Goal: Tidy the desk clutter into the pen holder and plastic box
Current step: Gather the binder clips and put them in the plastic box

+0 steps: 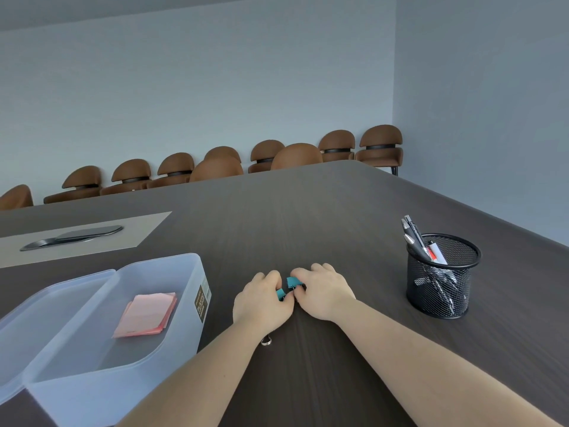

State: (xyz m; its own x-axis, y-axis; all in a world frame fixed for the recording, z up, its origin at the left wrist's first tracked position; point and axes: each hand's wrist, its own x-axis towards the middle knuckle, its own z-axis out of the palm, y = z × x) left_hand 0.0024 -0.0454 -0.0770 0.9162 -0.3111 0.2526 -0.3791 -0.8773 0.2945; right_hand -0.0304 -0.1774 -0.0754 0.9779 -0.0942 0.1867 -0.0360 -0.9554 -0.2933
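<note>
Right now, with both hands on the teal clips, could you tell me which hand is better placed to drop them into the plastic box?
Left, probably. The left hand lies on the side of the plastic box, while the right hand would have to cross over it. Both touch the teal clips.

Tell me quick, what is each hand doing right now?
Left hand: closed on a teal binder clip on the table.
Right hand: closed on another teal binder clip.

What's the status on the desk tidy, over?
Left hand and right hand each pinching a teal binder clip on the table. Plastic box left, open. Nothing blocking.
</note>
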